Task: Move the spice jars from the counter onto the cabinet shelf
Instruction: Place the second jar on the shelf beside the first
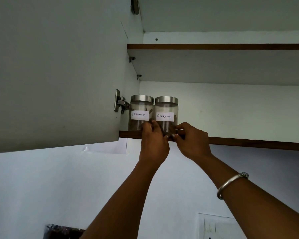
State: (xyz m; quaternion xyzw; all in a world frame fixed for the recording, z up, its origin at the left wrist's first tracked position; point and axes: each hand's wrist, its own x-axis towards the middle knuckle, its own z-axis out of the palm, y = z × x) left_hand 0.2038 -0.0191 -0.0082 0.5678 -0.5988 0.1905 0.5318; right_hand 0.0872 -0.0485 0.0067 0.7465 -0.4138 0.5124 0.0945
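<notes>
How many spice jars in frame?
2, both on the lower shelf: left jar by the door hinge, right jar beside it, held low by left hand and right hand. Counter out of view.

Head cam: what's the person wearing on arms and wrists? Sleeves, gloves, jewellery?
No sleeves or gloves in view: left forearm and right forearm are both bare. The right wrist carries a plain silver metal bangle with a patterned knob at its end. Nothing is worn on the left wrist. No rings are discernible.

Left hand [154,141], right hand [192,143] round jar [166,107] (labelled cinnamon)
</notes>
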